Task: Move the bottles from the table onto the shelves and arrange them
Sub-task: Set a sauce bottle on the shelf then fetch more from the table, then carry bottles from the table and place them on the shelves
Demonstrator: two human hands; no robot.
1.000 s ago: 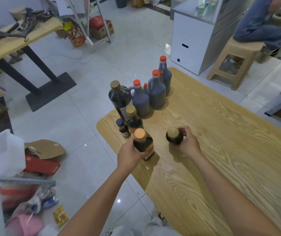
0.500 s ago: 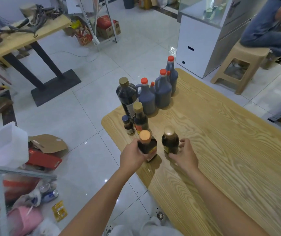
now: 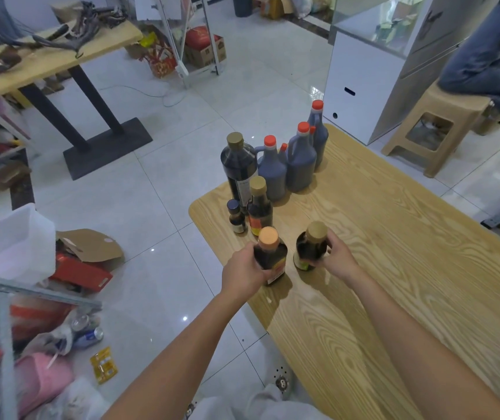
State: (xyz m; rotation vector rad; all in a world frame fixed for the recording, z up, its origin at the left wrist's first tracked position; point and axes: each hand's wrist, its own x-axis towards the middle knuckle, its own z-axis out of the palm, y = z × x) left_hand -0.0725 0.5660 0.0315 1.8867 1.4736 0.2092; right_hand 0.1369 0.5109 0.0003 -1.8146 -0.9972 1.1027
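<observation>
Wooden table (image 3: 409, 283) over pale tiles: left hand (image 3: 242, 275) wraps the orange-capped bottle (image 3: 271, 257); just right of it, right hand (image 3: 338, 256) curls round the gold-capped bottle (image 3: 310, 248), possibly lifted; other bottles (image 3: 273, 177) cluster beyond both hands.

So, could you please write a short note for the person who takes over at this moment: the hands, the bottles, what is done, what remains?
Left hand: grips the orange-capped bottle.
Right hand: grips the gold-capped bottle.
Both bottles are at the near corner of the table.
The tall dark bottle, red-capped jugs and two smaller bottles stand behind them along the table edge.
Done: two bottles gripped; none visibly shelved.
To do: carry every bottle to the shelves and arrange them.
</observation>
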